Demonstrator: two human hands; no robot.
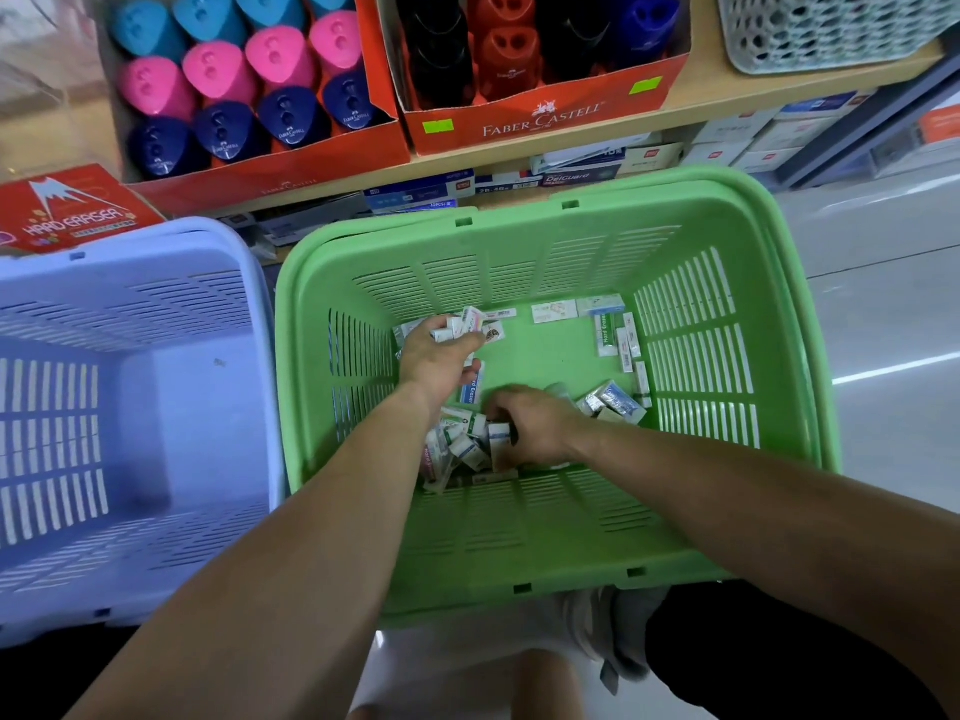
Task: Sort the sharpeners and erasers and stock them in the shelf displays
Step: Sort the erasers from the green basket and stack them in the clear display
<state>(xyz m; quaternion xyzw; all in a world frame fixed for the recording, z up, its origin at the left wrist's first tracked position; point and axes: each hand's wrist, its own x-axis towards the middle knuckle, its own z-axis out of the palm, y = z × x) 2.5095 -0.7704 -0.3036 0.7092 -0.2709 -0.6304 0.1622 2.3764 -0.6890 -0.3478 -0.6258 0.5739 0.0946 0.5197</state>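
Down in the green basket [545, 553], the left hand [434, 356] clutches several erasers [462, 324]; the right hand [535, 428] pinches one eraser [500, 443] from the loose pile [457, 449].

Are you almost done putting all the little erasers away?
Partly. The sharpener boxes on the shelf already look full, and the blue basket shows nothing inside. Right now the left hand holds a bunch of erasers while the right hand digs in a pile. Left to do: many erasers still lie loose in the green basket.
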